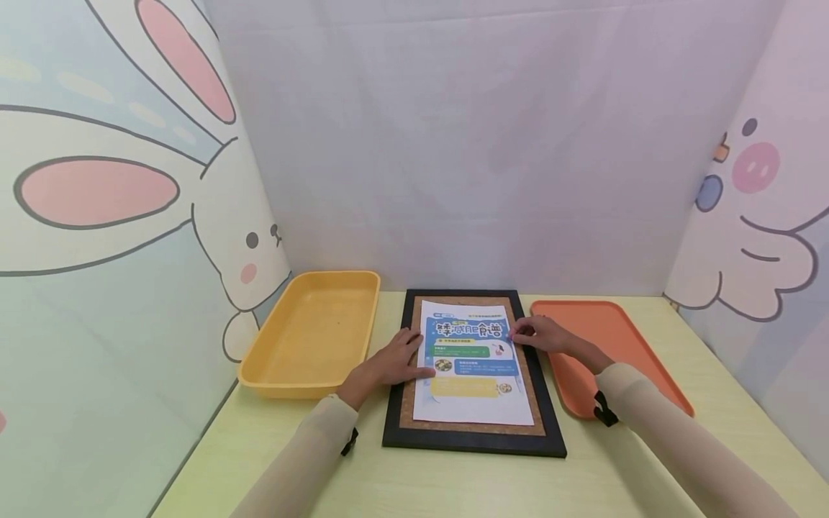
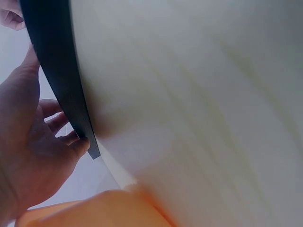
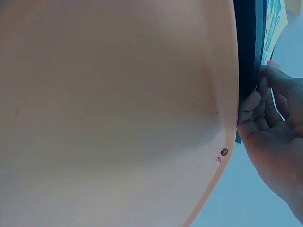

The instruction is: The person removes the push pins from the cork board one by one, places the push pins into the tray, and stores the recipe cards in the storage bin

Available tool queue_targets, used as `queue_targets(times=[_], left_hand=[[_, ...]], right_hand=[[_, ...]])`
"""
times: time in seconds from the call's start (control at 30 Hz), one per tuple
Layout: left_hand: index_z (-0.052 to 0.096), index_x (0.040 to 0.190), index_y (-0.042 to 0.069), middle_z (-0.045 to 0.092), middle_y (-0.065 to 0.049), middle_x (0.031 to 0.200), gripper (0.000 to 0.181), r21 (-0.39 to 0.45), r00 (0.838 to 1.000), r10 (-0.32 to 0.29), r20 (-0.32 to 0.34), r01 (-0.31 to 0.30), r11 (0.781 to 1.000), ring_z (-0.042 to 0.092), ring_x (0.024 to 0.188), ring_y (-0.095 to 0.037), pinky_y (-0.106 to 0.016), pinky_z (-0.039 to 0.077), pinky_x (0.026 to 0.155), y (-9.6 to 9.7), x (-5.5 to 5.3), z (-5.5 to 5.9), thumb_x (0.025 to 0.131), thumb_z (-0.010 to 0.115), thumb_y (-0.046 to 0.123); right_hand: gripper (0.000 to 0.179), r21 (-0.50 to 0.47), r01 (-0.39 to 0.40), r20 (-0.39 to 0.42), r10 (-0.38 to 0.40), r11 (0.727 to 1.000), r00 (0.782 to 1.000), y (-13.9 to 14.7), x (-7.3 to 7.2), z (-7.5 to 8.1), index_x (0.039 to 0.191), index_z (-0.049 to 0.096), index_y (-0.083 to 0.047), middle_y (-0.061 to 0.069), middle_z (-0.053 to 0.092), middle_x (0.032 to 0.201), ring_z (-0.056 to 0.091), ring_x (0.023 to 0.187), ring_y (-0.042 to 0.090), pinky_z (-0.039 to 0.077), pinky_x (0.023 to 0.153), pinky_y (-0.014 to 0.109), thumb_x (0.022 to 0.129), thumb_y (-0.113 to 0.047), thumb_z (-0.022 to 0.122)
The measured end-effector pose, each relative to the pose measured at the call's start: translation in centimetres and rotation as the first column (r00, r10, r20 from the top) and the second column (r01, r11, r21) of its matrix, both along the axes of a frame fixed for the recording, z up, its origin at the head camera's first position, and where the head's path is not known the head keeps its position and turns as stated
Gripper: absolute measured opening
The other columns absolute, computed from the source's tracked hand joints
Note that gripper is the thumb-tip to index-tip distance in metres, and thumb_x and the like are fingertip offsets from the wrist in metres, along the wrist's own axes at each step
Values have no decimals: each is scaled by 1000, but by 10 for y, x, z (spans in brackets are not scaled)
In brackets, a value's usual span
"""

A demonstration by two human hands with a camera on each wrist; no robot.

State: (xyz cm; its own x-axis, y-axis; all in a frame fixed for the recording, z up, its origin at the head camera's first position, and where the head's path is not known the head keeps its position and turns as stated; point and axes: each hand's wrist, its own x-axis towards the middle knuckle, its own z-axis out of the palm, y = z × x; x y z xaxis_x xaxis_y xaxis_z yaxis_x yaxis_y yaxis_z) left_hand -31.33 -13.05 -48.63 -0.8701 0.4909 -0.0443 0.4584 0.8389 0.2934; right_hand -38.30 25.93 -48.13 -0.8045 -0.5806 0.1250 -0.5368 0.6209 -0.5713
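Note:
A printed sheet of paper (image 1: 476, 403) with blue, green and yellow blocks lies on a cork board (image 1: 476, 429) with a black frame (image 1: 476, 441). My left hand (image 1: 393, 362) rests at the board's left side, thumb and fingers spread onto the sheet's left edge. In the left wrist view some fingers of the left hand (image 2: 45, 142) touch the frame's side. At the sheet's upper right edge my right hand (image 1: 545, 335) pinches a small pink push pin (image 1: 512, 334). The push pin (image 3: 270, 62) is mostly hidden by the fingertips in the right wrist view.
A deep yellow tray (image 1: 259, 388) stands left of the board. To the right lies a shallow orange tray (image 1: 622, 327), partly under the right forearm. Pale cloth (image 1: 466, 144) closes off the back, and walls with cartoon animals stand at both sides.

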Motion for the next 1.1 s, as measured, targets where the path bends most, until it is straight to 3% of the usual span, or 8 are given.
queue_targets(times=[0.67,1.1], left_hand=[[30,163,4,20,-15,171,102,-1,1000,5,11,-5,1000,17,158,-34,-50,28,123,1,-1,-2,93,60,72],[30,163,2,19,-17,171,102,1,1000,4,11,-4,1000,17,158,-34,-51,29,123,0,-1,2,94,61,70]], right_hand=[[10,-35,61,40,-60,997,997,5,-1,-4,107,74,-4,7,72,103,58,88,21,47,72,26,101,-10,70],[11,1,97,-21,-97,995,995,16,0,2,108,75,-4,5,72,100,58,86,19,50,74,29,101,-10,69]])
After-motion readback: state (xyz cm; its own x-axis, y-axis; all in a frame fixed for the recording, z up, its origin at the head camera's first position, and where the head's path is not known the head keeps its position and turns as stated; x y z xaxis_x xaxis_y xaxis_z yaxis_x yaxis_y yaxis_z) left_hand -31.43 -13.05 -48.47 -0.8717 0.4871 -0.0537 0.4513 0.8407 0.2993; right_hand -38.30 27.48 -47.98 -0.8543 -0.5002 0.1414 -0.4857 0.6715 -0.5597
